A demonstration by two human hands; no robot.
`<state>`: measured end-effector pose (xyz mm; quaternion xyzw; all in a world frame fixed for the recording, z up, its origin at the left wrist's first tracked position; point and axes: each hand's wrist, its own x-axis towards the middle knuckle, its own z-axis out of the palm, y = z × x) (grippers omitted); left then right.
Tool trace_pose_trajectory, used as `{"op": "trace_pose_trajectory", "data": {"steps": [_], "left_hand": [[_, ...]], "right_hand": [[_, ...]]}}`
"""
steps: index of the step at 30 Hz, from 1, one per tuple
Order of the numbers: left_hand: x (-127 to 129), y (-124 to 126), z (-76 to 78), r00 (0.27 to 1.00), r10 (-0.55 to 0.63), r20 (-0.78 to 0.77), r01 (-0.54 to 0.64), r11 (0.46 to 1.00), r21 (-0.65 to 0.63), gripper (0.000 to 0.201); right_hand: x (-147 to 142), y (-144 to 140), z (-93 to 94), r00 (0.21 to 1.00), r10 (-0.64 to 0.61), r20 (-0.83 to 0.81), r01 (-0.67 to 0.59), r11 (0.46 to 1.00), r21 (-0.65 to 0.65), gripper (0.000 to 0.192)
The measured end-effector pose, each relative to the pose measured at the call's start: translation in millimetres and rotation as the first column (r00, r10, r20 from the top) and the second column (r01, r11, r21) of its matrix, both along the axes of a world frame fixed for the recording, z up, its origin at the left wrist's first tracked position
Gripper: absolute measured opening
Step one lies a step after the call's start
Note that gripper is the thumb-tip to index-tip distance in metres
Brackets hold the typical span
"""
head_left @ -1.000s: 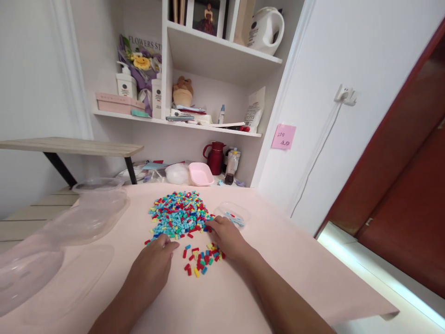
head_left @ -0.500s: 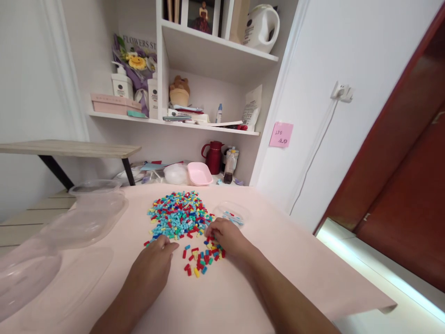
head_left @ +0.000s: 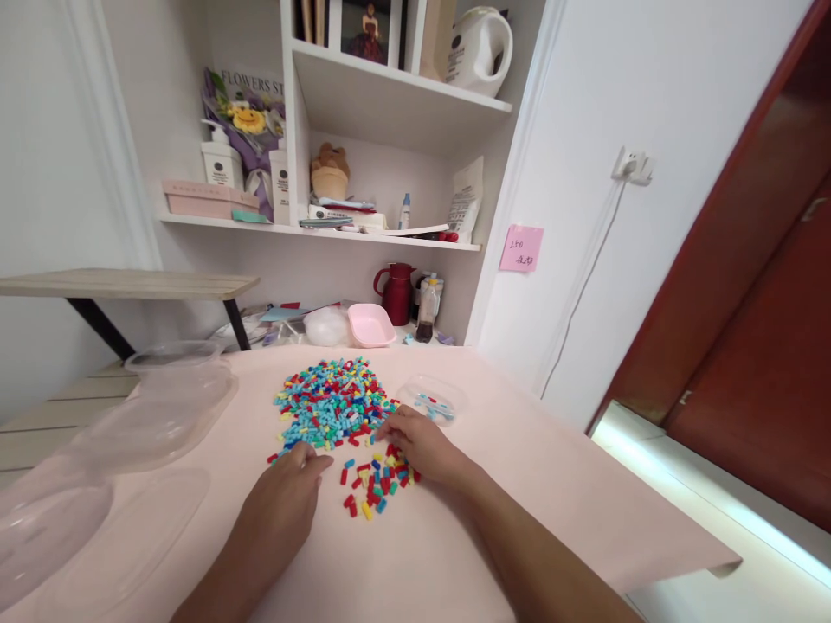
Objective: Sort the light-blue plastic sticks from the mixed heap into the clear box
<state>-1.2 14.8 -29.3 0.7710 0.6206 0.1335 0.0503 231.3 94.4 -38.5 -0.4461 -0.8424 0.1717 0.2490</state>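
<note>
A dense pile of small coloured building bricks (head_left: 334, 402) lies on the pink-covered table, mostly light blue with red, yellow and green. At the pile's near left edge rests my left hand (head_left: 289, 493), fingers curled and thumb pointing right; what it may hold is hidden. My right hand (head_left: 421, 443) reaches to the pile's near right edge with fingers bent together and the tips down among bricks. A smaller loose group of bricks (head_left: 373, 489), many red and yellow, lies between the hands. Beyond my right hand, a clear plastic container (head_left: 447, 394) holds a few light blue and red bricks.
Clear plastic tubs (head_left: 156, 415) and a clear lid (head_left: 130, 536) occupy the table's left side. Along the back stand a pink basin (head_left: 372, 327), a red jug (head_left: 397, 294) and a bottle of dark liquid (head_left: 427, 316). Shelves (head_left: 389, 238) rise behind.
My right hand has shifted slightly left, its fingertips now closer to the pile's near edge. My left hand stays almost where it was. The camera view has moved a little.
</note>
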Motion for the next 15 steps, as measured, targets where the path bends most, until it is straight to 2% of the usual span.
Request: {"op": "trace_pose_trajectory", "data": {"steps": [5, 10, 12, 15], "left_hand": [[-1.3, 1.8, -2.5, 1.0, -0.009, -0.015, 0.009, 1.0, -0.008, 0.045], [-1.6, 2.5, -3.6, 1.0, -0.009, -0.024, 0.009, 1.0, 0.013, 0.045], [-2.3, 3.2, -4.5, 1.0, -0.012, -0.02, 0.012, 1.0, 0.01, 0.045], [-2.9, 4.0, -5.3, 1.0, -0.014, -0.009, 0.014, 1.0, 0.003, 0.046]], "right_hand": [[-3.3, -1.7, 0.7, 0.999, 0.012, 0.044, -0.016, 0.997, 0.078, 0.045], [-6.0, -1.8, 4.0, 0.991, 0.109, -0.076, -0.11, 0.994, 0.001, 0.042], [-6.0, -0.1, 4.1, 0.992, 0.032, -0.125, -0.033, 0.999, -0.008, 0.04], [-4.6, 2.9, 3.1, 0.981, -0.162, -0.103, 0.164, 0.986, 0.009, 0.039]]}}
